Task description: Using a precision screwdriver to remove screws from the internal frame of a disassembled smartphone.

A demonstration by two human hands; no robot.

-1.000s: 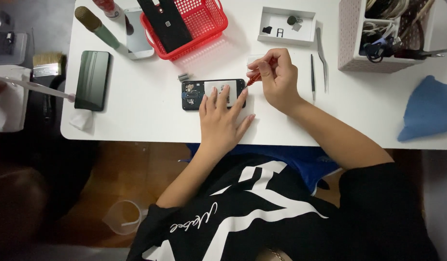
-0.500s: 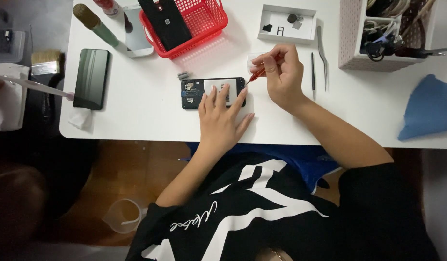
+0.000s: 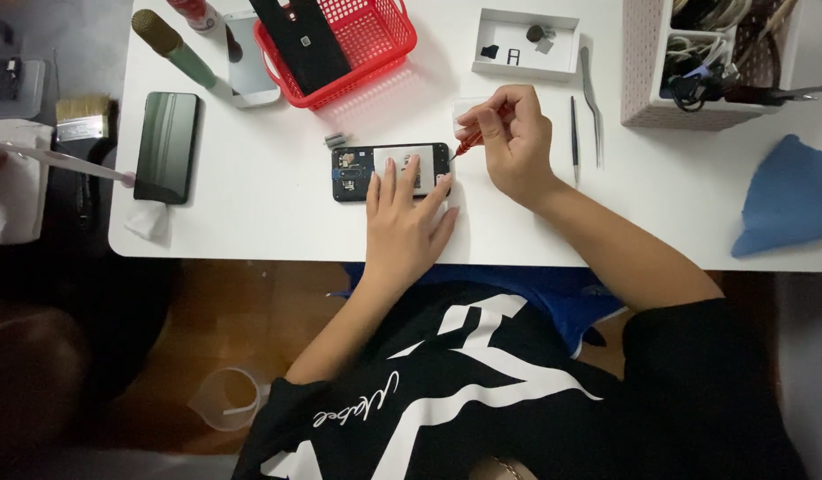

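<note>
A dark phone with its back off [image 3: 353, 169] lies on the white table [image 3: 251, 213], its circuit parts exposed. My left hand [image 3: 406, 227] lies flat with spread fingers pressing on the phone's right half. My right hand [image 3: 517, 138] pinches a small red-handled screwdriver [image 3: 465, 142], whose tip points at the phone's right end.
A red basket [image 3: 402, 40] holds a black panel at the back. Nearby are a small white parts tray [image 3: 562, 64], tweezers [image 3: 591, 98], a thin probe [image 3: 573, 133], a white bin of cables [image 3: 646, 80] and a blue cloth [image 3: 784, 204]. A dark glass panel [image 3: 166, 147] lies left.
My right hand shifted slightly, bringing the screwdriver tip back down to the phone's right end. My left hand has stayed flat on the phone.
</note>
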